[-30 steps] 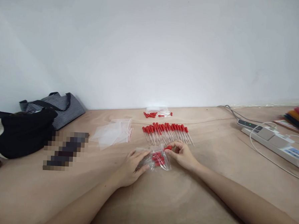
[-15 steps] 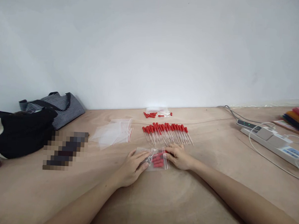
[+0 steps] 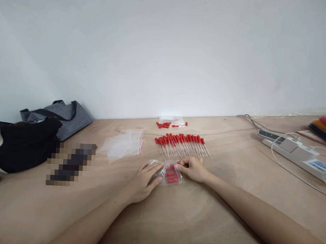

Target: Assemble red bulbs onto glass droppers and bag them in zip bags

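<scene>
Seen from the pouch (image 3: 164, 178) at centre, twelve toward the wall (image 3: 166, 56), a black bag (image 3: 27, 144) sits at nine o'clock, a striped bag (image 3: 77, 121) behind it at ten. A pixelated object (image 3: 70, 164) lies on the counter (image 3: 190, 218) at nine, nearer the pouch. Clear bags (image 3: 120, 145) with red edges overlap in a loose fan at ten. Between eight and nine, the left grip (image 3: 145, 183) rests over the pouch's left end, fingers and thumb spread apart, laid on the plastic rather than clasped round it. The transparent pouch lies flat between both grips, red bulbs (image 3: 172, 180) stacked inside. At twelve, just beyond it, red-topped droppers (image 3: 182, 145) line up, tips toward the pouch; farther off, small red bulbs (image 3: 164, 125) lie by another clear bag (image 3: 171, 119) near the wall. Between two and three, the right grip (image 3: 181, 165) is pinched, thumb and forefinger together on the pouch's right edge beside a red tip; whether it also grasps that tip cannot be told. A power strip (image 3: 271, 146) with cables stretches at three, a coloured stack (image 3: 325, 128) beyond it.
</scene>
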A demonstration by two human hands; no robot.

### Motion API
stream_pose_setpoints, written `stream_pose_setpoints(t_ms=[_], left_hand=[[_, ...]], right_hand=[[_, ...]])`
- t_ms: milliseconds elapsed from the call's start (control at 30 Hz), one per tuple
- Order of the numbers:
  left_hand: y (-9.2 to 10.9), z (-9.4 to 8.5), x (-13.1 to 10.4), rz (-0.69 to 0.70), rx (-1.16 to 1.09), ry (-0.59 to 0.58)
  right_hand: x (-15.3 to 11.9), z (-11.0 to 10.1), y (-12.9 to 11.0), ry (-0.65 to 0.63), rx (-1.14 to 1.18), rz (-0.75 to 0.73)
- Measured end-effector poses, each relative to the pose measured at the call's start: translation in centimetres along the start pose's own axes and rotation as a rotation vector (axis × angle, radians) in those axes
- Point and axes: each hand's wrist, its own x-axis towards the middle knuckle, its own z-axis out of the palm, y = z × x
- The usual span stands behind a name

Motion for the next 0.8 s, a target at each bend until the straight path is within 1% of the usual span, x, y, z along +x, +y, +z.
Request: stream_pose_setpoints(t_ms=[67, 167, 300, 433, 567, 600, 733, 800], left_hand=[[0.0, 0.0, 0.0, -0.004, 0.003, 0.002], [-0.1, 0.0, 0.0, -0.004, 0.007, 0.010], [-0.2, 0.0, -0.1, -0.005, 0.011, 0.001], [-0.2, 0.1, -0.1, -0.002, 0.011, 0.007], [-0.2, 0.2, 0.0, -0.001, 0.019, 0.008], [-0.2, 0.2, 0.0, -0.005, 0.019, 0.008], [-0.1, 0.1, -0.1, -0.017, 0.011, 0.016], [0.0, 0.1, -0.1, -0.013, 0.006, 0.025]], right_hand=[[-0.1, 0.2, 0.1, 0.056, 0.069, 0.032], [-0.2, 0.3, 0.5, 0.080, 0.135, -0.008], [-0.4, 0.1, 0.5, 0.133, 0.096, -0.067], [-0.4, 0.1, -0.1, 0.063, 0.016, -0.109], [-0.4, 0.3, -0.3, 0.104, -0.006, -0.051], [-0.5, 0.3, -0.4, 0.103, -0.016, -0.057], [-0.7, 0.2, -0.6, 0.013, -0.087, -0.204], [-0.7, 0.0, -0.7, -0.015, -0.111, -0.208]])
